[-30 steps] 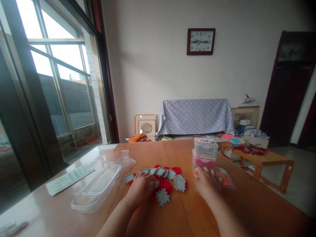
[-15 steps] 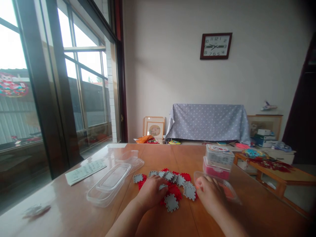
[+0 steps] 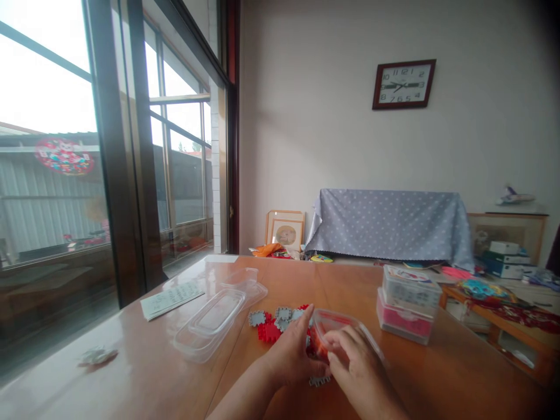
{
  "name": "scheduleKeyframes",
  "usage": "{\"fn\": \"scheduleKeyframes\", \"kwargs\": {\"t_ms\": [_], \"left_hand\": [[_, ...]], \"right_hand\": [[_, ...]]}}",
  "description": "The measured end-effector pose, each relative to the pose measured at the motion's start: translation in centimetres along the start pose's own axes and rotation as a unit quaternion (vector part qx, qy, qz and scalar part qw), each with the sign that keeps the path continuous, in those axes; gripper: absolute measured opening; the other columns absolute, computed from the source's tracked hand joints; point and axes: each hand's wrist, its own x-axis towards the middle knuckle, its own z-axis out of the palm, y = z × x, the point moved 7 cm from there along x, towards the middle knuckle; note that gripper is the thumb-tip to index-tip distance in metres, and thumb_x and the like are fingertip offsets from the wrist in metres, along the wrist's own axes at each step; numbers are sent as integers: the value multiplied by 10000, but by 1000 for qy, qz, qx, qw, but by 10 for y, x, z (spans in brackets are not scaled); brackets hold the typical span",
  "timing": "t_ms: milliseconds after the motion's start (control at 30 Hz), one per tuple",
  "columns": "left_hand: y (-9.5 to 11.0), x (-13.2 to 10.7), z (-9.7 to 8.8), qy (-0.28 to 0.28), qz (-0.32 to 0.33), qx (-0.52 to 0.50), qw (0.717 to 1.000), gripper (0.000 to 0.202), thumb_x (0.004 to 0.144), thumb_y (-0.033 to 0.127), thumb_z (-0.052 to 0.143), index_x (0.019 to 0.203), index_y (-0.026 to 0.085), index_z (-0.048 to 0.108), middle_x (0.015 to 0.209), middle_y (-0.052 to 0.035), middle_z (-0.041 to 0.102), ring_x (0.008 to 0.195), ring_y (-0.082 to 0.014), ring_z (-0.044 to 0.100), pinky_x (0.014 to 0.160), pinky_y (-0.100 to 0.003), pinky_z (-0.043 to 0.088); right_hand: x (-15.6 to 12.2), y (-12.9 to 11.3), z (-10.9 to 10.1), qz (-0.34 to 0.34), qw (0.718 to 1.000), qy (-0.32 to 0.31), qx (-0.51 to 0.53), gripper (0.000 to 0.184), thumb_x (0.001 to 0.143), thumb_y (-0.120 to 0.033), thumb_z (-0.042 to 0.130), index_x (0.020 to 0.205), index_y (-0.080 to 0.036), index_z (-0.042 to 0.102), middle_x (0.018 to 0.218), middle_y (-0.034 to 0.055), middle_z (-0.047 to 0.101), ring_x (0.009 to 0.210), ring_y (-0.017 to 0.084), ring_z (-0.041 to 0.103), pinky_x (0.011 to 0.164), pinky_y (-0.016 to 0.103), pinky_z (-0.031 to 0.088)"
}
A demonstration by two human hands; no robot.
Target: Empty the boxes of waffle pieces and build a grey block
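Red and grey notched puzzle tiles (image 3: 273, 322) lie in a heap on the wooden table (image 3: 144, 373). My left hand (image 3: 295, 350) curls over the right side of the heap, its fingers against the tiles. My right hand (image 3: 354, 364) holds a clear plastic container (image 3: 336, 322) tipped on its side, its open mouth turned to the heap and red tiles showing inside. The two hands meet at the container's mouth. One grey tile (image 3: 319, 381) lies just below the hands.
An empty clear container with a lid (image 3: 214, 321) lies left of the heap, a printed paper sheet (image 3: 172, 298) beyond it. Two stacked lidded boxes (image 3: 408, 303) stand at the right. A small crumpled scrap (image 3: 96, 354) lies near the table's left edge.
The view has swung to the left. My right hand has brought the clear container from the right over to the tile heap and tipped it. My left hand has shifted to its mouth.
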Motion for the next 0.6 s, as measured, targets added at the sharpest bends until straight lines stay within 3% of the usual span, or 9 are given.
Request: {"fn": "scheduleKeyframes", "kwargs": {"t_ms": [100, 200, 300, 400, 600], "left_hand": [[1, 1, 2, 9, 16, -38, 999, 1326, 603, 338, 897, 1637, 233, 73, 1622, -179, 324, 1473, -367, 345, 1222, -496, 274], [3, 1, 3, 2, -5, -89, 996, 1299, 588, 255, 881, 1628, 206, 104, 1501, -167, 482, 1350, -334, 492, 1176, -472, 356], [2, 1, 4, -18, -39, -155, 987, 1271, 580, 177, 855, 1618, 200, 122, 1318, -126, 615, 1146, -271, 615, 1048, -421, 480], [-3, 0, 5, -37, -90, -222, 970, 1303, 591, 139, 832, 1624, 231, 43, 1245, -103, 634, 1002, -224, 649, 887, -361, 545], [-4, 0, -5, -29, -121, -230, 965, 1352, 560, 129, 864, 1628, 239, 43, 1331, -122, 584, 1107, -260, 607, 931, -358, 515]], "right_hand": [[0, -2, 7, -25, 999, -11, 34, 261, 824, -123, 523, 980, -283, 658, 982, 38, 678, 975, 237, 620, 865, 368, 489], [0, 3, 11, -31, 998, -27, 44, 266, 836, -143, 536, 1015, -288, 669, 1009, 37, 686, 997, 232, 629, 877, 358, 499], [1, 14, 12, -27, 998, -47, 30, 254, 838, -206, 594, 1051, -305, 691, 1040, 34, 703, 1026, 244, 635, 923, 379, 493], [1, 32, 7, -6, 998, -61, 15, 257, 831, -273, 648, 1077, -315, 709, 1088, 30, 713, 1065, 257, 634, 967, 398, 478], [0, 52, -1, 11, 995, -96, 30, 166, 875, -329, 644, 1000, -303, 750, 1053, 33, 713, 1045, 254, 634, 907, 372, 496]]}}
